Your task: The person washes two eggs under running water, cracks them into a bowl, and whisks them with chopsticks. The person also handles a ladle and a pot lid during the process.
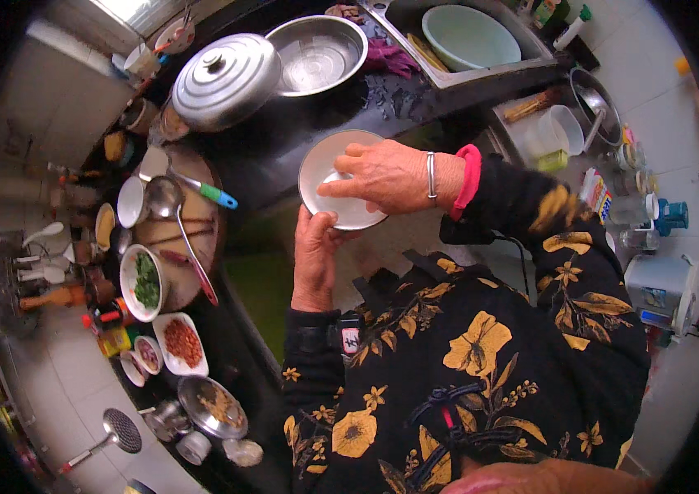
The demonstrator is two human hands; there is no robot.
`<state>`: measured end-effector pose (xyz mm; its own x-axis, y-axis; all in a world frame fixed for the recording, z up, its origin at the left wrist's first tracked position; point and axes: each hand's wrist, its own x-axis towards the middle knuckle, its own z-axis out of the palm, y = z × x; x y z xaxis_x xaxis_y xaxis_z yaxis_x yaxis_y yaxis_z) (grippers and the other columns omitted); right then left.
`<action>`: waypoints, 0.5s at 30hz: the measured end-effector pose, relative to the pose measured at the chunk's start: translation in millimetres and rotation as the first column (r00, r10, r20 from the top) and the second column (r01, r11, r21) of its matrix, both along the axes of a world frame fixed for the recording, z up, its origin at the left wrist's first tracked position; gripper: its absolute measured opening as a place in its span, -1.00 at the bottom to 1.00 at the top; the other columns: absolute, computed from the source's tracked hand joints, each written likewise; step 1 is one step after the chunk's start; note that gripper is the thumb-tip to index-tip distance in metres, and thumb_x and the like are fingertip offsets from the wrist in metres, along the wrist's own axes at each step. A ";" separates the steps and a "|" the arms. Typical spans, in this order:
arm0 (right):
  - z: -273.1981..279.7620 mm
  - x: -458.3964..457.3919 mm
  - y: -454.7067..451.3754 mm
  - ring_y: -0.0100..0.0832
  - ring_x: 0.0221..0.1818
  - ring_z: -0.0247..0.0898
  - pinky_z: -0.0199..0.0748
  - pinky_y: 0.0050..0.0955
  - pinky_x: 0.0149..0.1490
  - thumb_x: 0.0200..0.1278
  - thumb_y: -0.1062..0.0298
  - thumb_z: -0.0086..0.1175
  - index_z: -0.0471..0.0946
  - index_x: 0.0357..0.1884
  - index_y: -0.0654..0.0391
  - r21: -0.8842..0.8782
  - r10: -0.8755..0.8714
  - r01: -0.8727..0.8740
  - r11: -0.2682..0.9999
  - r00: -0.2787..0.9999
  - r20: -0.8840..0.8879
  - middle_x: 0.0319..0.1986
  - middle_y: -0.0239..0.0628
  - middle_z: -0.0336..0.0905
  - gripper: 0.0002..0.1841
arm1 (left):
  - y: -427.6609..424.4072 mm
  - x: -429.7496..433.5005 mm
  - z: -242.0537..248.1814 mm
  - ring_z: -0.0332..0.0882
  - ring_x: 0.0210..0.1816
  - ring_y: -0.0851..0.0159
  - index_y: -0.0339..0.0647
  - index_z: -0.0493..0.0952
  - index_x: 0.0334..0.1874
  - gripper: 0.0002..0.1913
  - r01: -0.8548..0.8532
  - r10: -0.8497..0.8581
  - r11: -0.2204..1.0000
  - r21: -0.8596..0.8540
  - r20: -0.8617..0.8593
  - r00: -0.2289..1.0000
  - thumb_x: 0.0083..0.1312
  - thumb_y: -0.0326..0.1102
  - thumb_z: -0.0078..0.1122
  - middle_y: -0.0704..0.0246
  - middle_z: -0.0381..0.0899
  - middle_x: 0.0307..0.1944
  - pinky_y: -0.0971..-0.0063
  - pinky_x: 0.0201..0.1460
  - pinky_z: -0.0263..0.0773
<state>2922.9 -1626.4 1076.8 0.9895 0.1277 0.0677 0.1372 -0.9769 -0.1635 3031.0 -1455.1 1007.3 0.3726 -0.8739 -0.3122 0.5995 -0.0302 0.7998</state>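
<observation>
My left hand (317, 247) grips a white bowl (326, 153) by its lower-left rim, thumb on the edge. The bowl tilts so that its inside faces up at me. Reaching into it from the right, my right hand (374, 176) has its fingers bent over a small white patch (336, 180) at the bottom. Whether that patch is powder or a small object cannot be made out. My right fingertips are partly hidden, so I cannot tell if they pinch anything.
Left of me, a round chopping board (198, 163) bears a ladle (164, 196) and a bowl of chopped greens (147, 281). Peanuts fill a white dish (198, 364). Beyond stand a lidded pot (226, 80), a metal basin (318, 55) and a sink (448, 79) holding a pale green basin (471, 37).
</observation>
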 end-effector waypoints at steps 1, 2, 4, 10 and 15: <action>0.9 9.9 -9.8 -0.07 -0.06 0.51 0.54 -0.12 -0.06 0.06 0.34 0.21 0.48 0.16 -0.10 0.028 -0.011 0.011 1.000 1.000 -0.008 -0.17 -0.13 0.53 -0.48 | -11.1 10.0 2.1 0.58 0.09 0.21 -0.12 0.27 0.34 -0.50 0.006 -0.006 1.000 0.001 0.005 1.000 0.32 -0.29 -0.01 0.29 0.49 0.18 0.23 0.04 0.56; 1.0 19.1 -18.1 -0.09 -0.06 0.50 0.53 -0.15 -0.05 0.04 0.36 0.25 0.46 0.18 -0.10 0.010 -0.026 0.027 1.000 0.999 -0.023 -0.16 -0.14 0.52 -0.44 | -20.7 17.8 4.0 0.58 0.09 0.19 -0.12 0.26 0.35 -0.49 0.013 -0.013 1.000 0.005 0.009 1.000 0.33 -0.28 -0.02 0.28 0.49 0.19 0.20 0.05 0.57; 0.3 37.4 -36.2 -0.12 -0.07 0.47 0.51 -0.22 -0.03 -0.02 0.40 0.31 0.41 0.22 -0.10 0.006 -0.045 0.046 0.999 0.997 -0.057 -0.14 -0.15 0.50 -0.35 | -40.6 33.7 7.8 0.59 0.10 0.16 -0.12 0.25 0.36 -0.48 0.016 -0.016 0.999 0.030 0.011 1.000 0.34 -0.28 -0.02 0.27 0.49 0.19 0.17 0.05 0.58; 9.4 73.2 -113.0 -0.10 -0.08 0.47 0.53 -0.16 -0.05 0.07 0.38 0.22 0.48 0.14 -0.08 0.086 0.096 -0.084 0.993 0.985 -0.143 -0.14 -0.12 0.49 -0.50 | -102.4 62.1 14.6 0.63 -0.01 0.23 -0.12 0.31 0.31 -0.53 -0.093 0.092 0.992 0.080 0.019 0.996 0.34 -0.26 0.01 0.30 0.52 0.14 0.29 -0.03 0.60; 6.5 87.9 -163.9 -0.12 -0.03 0.42 0.49 -0.20 0.05 0.11 0.43 0.16 0.52 0.09 -0.06 0.145 0.163 -0.157 0.977 0.986 -0.032 -0.06 -0.20 0.51 -0.56 | -147.9 74.9 26.6 0.67 -0.06 0.17 -0.18 0.33 0.22 -0.61 -0.219 0.216 0.971 0.098 0.039 0.976 0.36 -0.29 -0.01 0.24 0.57 0.08 0.22 -0.06 0.65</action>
<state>3010.7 -1790.4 1083.3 0.9594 0.2767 0.0540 0.2796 -0.9095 -0.3077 3105.9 -1602.9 1033.9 0.5600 -0.7352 -0.3818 0.5782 0.0168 0.8158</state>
